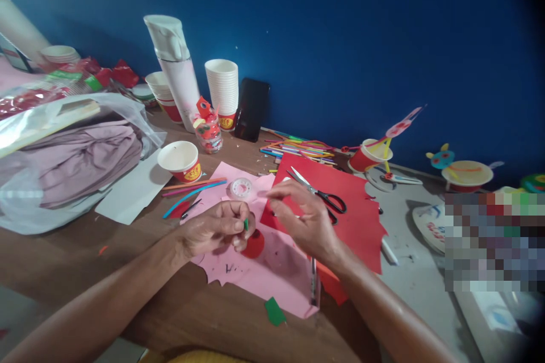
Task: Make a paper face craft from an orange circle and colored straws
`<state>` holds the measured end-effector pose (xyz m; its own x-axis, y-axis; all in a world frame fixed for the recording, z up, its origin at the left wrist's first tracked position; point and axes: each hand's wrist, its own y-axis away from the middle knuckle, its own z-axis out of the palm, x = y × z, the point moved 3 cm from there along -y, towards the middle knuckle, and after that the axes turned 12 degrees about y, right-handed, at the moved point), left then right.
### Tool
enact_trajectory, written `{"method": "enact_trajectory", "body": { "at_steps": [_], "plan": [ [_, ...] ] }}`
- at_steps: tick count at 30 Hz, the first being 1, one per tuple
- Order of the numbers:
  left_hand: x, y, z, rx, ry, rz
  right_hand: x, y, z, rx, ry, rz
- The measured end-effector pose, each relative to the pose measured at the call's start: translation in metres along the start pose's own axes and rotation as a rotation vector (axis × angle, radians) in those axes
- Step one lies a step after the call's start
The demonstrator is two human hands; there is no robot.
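My left hand (213, 229) is closed, pinching a small piece of green paper (246, 224) between thumb and finger. Beneath it lies a red paper circle (255, 244) on a sheet of pink paper (272, 272). To the right, my right hand (310, 221) hovers with its fingers apart and curved, and I see nothing held in them. A roll of clear tape (240, 188) sits just beyond both hands. Black-handled scissors (315, 190) rest on red paper (357, 221), partly behind my right hand. Nearer me is a green paper scrap (275, 311).
A paper cup (179, 160), a stack of cups (222, 88), a white flask (174, 74) and a phone (252, 110) stand toward the blue wall. Pipe cleaners (298, 147) lie behind the scissors. At left is a plastic bag (25, 198); at right, a decorated cup (365, 157).
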<state>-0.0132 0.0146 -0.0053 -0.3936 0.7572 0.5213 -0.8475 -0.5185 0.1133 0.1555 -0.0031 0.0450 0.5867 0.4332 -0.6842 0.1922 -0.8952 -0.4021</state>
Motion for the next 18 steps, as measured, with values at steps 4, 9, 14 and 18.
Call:
{"method": "enact_trajectory", "body": {
  "at_steps": [4,9,14,18],
  "plan": [
    [-0.006,0.001,0.001,-0.005,0.051,-0.041,-0.009,0.007,0.019,-0.186,-0.268,0.085],
    [-0.012,0.001,0.000,0.001,0.091,-0.091,-0.010,0.008,0.021,-0.208,-0.336,0.083],
    [-0.015,0.000,0.002,0.022,0.094,-0.116,-0.010,0.008,0.017,-0.263,-0.355,0.036],
    [-0.017,-0.001,0.004,0.022,0.099,-0.138,-0.008,0.009,0.017,-0.310,-0.351,0.048]
  ]
}}
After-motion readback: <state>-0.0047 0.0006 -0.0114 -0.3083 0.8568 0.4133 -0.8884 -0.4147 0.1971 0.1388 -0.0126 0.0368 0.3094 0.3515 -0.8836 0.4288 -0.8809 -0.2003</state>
